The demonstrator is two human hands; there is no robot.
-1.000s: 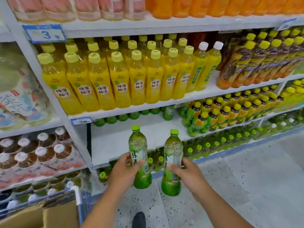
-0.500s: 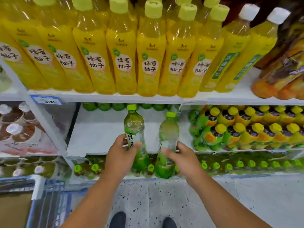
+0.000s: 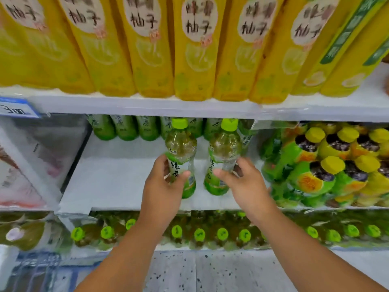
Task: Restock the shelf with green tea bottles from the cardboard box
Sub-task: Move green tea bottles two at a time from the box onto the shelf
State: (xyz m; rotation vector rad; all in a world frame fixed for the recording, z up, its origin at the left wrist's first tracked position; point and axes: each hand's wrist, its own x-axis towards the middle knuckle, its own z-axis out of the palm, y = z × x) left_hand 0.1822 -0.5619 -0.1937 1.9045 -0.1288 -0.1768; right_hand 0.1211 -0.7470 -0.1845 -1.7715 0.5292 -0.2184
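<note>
On the left, my left hand (image 3: 162, 192) has its grip curled round the label of one green tea bottle (image 3: 181, 157), thumb across the front, holding it upright over the white middle shelf (image 3: 117, 178). To its right my right hand (image 3: 246, 186) pinches a second green tea bottle (image 3: 224, 152), upright just beside the first. More green tea bottles (image 3: 126, 127) line the far edge, under the yellow bottles (image 3: 195, 49).
</note>
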